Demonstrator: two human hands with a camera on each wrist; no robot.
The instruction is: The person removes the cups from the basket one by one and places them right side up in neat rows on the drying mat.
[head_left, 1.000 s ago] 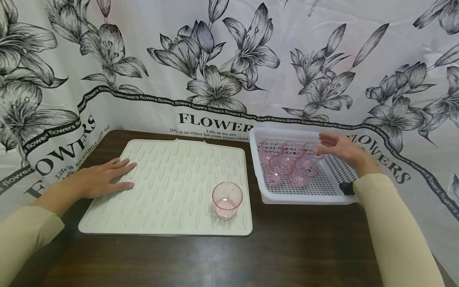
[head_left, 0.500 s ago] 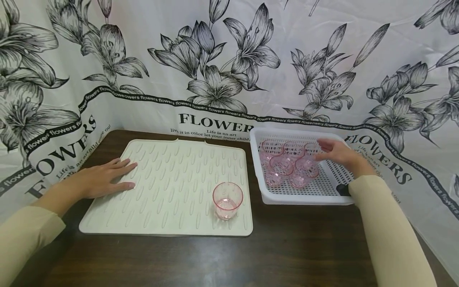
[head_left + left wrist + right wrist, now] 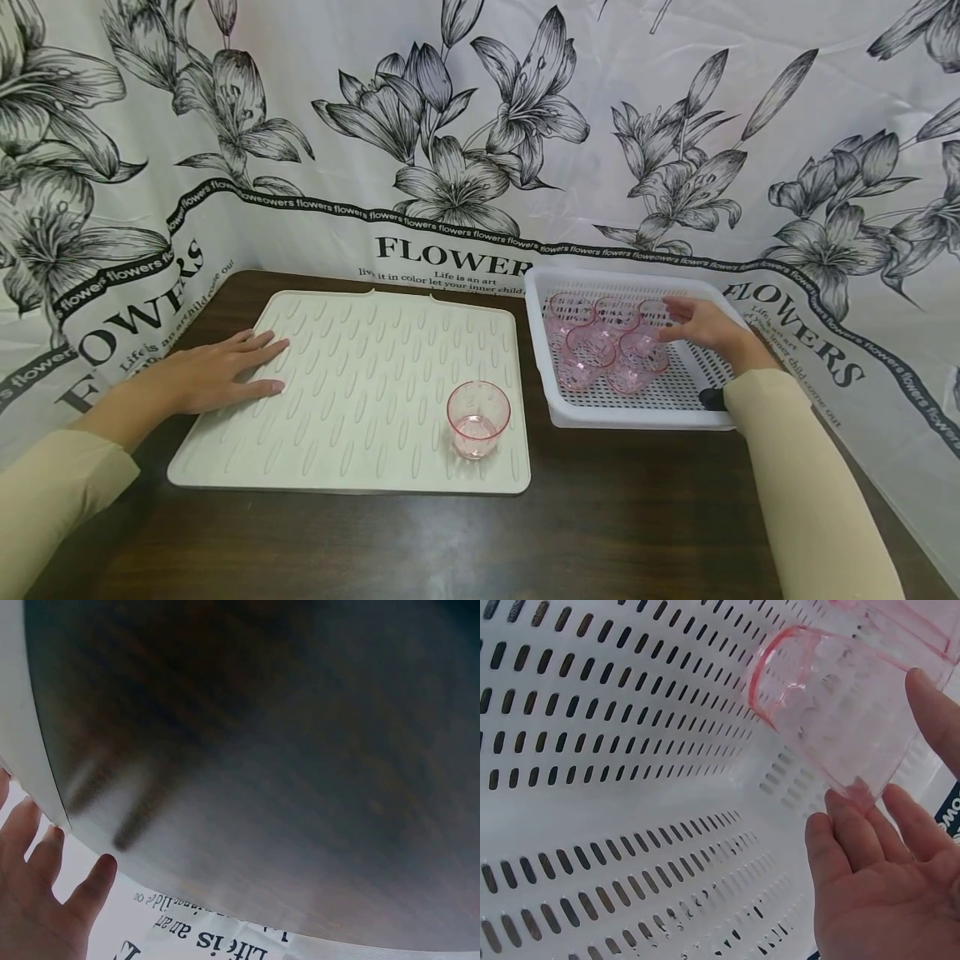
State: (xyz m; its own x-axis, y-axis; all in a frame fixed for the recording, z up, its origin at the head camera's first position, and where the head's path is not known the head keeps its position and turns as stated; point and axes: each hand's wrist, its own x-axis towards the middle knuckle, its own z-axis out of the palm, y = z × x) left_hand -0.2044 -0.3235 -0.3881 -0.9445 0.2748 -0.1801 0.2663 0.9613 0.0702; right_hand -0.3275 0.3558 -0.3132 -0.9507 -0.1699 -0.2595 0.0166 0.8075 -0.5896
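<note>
A clear pink-tinted cup (image 3: 478, 421) stands upright near the front right corner of the cream ridged mat (image 3: 352, 375). On the mat's left edge rests my left hand (image 3: 213, 375), palm down with fingers spread. My right hand (image 3: 708, 327) reaches into the white perforated basket (image 3: 641, 419), beside the back right cup (image 3: 832, 712). Seen from the right wrist, thumb and fingers lie apart around one end of that cup; the fingertips are at its edge, but firm contact cannot be told. Several similar pink cups (image 3: 589, 358) stand grouped on the basket's left side.
A dark wooden table (image 3: 480, 542) carries the mat and basket side by side. Behind and along the sides hangs a white curtain (image 3: 285, 100) with black flower prints. A black wrist device (image 3: 712, 399) sits at the right cuff, by the basket's rim.
My right hand has moved slightly lower and left, closer to the back right cup. The left hand keeps its place on the mat, and the cups have not moved.
</note>
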